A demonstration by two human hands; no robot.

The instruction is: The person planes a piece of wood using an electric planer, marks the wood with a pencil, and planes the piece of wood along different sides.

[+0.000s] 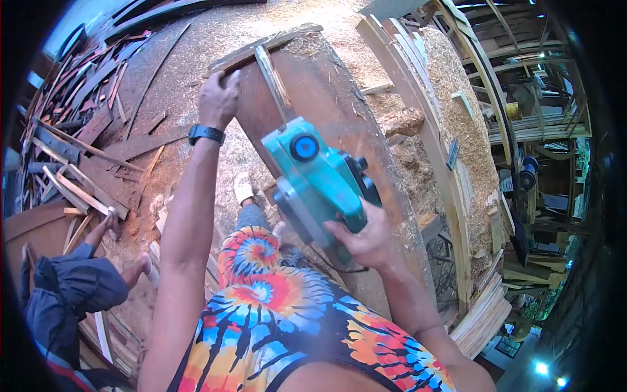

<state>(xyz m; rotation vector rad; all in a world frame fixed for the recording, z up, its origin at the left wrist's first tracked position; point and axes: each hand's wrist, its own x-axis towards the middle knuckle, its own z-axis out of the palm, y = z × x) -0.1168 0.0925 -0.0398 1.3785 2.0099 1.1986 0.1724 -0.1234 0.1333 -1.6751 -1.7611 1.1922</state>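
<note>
My right hand (367, 236) is wrapped round the rear handle of a green electric planer (320, 176). The planer sits over a narrow wooden strip (273, 78) on a broad wooden workbench (320, 85). Its body hides the strip's near part. The strip's far end meets a wooden crosspiece (287, 40) fixed across the bench's far end. By the crosspiece's left end, my left hand (220, 99) rests at the bench's corner, thumb and fingers apart. A dark watch (206, 134) is on that wrist.
Wood shavings (339, 19) cover the ground around the bench. Long planks (424, 98) lean along the right side. Scrap boards (91, 85) lie heaped at the left, where another person in dark shorts (78, 281) is close by. More stacked timber (483, 313) stands at lower right.
</note>
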